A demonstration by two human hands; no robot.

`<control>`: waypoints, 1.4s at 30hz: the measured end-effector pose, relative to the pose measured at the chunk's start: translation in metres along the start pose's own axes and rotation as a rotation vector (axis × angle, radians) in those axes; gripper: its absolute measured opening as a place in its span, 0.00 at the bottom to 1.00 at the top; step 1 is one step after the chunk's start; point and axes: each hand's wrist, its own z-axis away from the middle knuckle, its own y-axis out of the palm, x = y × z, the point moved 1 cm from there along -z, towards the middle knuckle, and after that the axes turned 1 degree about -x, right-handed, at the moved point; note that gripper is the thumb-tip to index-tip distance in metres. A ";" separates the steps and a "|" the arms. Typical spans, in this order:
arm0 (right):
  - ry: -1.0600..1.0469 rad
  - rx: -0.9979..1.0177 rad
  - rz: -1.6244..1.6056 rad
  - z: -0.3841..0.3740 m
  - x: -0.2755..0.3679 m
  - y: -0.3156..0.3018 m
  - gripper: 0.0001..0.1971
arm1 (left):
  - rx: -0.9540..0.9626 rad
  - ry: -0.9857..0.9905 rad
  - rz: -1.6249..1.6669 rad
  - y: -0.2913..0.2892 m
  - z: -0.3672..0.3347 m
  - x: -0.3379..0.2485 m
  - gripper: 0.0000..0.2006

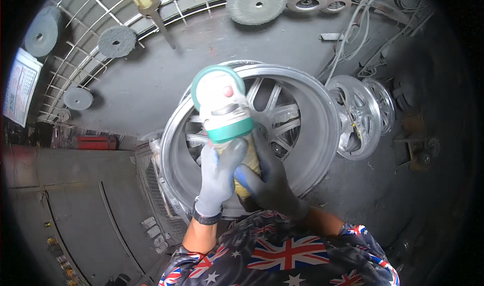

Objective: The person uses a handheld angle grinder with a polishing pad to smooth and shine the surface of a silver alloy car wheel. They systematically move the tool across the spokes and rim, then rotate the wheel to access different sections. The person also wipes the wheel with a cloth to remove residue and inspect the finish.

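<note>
An angle grinder (228, 114) with a white head, a green band and a green rim round its disc is in both of my gloved hands. My left hand (214, 172) is wrapped round its yellowish body from the left, thumb on top. From the right, my right hand (272, 180) grips the same body, its thumb crossing over near the left one. Below the tool lies a large silver car wheel (316, 130), its spokes visible down inside the barrel. The grinder's head overlaps the wheel's far left rim; whether the disc touches metal I cannot tell.
More silver wheels (370, 127) stand to the right. A wire grid (103, 6) on the far wall bears several round abrasive discs (256, 4) and a wrench (155, 18). Pale cables (348, 41) hang at the far right. A red object (97, 143) lies at the left.
</note>
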 end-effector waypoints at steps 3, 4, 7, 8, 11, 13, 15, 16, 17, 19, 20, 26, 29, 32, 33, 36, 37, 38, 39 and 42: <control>-0.026 0.074 0.014 0.000 0.001 0.006 0.42 | -0.071 -0.022 0.150 -0.003 0.009 -0.008 0.21; -0.023 0.077 0.019 -0.002 0.003 0.007 0.42 | -0.051 -0.010 0.155 -0.004 0.010 -0.010 0.19; 0.038 0.031 0.058 0.006 0.006 -0.002 0.41 | 0.022 0.016 -0.080 -0.001 0.007 0.006 0.18; 0.022 -0.001 0.151 0.013 0.002 -0.008 0.41 | 0.026 0.052 -0.114 0.005 0.007 0.011 0.18; 0.093 -0.101 0.124 0.022 0.016 -0.031 0.37 | 0.154 0.125 0.030 0.033 -0.006 0.009 0.18; 0.105 -0.173 0.151 0.026 0.019 -0.042 0.35 | 0.168 0.150 0.190 0.055 -0.010 0.011 0.18; 0.142 -0.231 -0.029 0.022 0.023 -0.042 0.35 | 0.290 0.125 0.143 0.055 -0.016 0.001 0.21; 0.115 -0.199 -0.021 0.016 0.024 -0.044 0.37 | 0.270 0.120 0.156 0.055 -0.018 0.003 0.21; 0.109 -0.175 0.020 0.012 0.025 -0.044 0.37 | 0.249 0.114 0.169 0.053 -0.020 0.005 0.20; 0.096 -0.132 0.103 0.003 0.028 -0.044 0.38 | 0.212 0.155 0.214 0.050 -0.021 0.006 0.20; 0.116 -0.130 0.097 0.001 0.031 -0.041 0.38 | 0.197 0.175 0.238 0.048 -0.023 0.006 0.20; 0.066 -0.163 0.190 -0.004 0.028 -0.043 0.36 | 0.217 0.188 0.173 0.047 -0.036 0.007 0.20; 0.105 -0.136 0.207 -0.004 0.029 -0.042 0.35 | 0.217 0.206 0.135 0.041 -0.036 0.007 0.20; 0.089 -0.108 0.210 -0.006 0.027 -0.035 0.35 | 0.156 0.200 0.231 0.036 -0.028 0.007 0.20; 0.091 -0.090 0.219 -0.006 0.027 -0.034 0.35 | 0.135 0.212 0.244 0.034 -0.026 0.007 0.20; 0.106 -0.066 0.228 -0.006 0.031 -0.030 0.35 | 0.078 0.261 0.275 0.032 -0.022 0.009 0.19; 0.114 -0.075 0.224 -0.007 0.035 -0.028 0.34 | 0.094 0.239 0.265 0.032 -0.022 0.007 0.19; 0.123 -0.086 0.221 -0.007 0.040 -0.026 0.34 | 0.112 0.217 0.255 0.032 -0.023 0.003 0.19; 0.137 -0.107 0.256 -0.006 0.044 -0.027 0.32 | 0.120 0.244 0.262 0.035 -0.025 0.003 0.18; 0.100 -0.111 0.418 -0.007 0.047 -0.032 0.30 | 0.164 0.183 0.274 0.037 -0.030 -0.002 0.18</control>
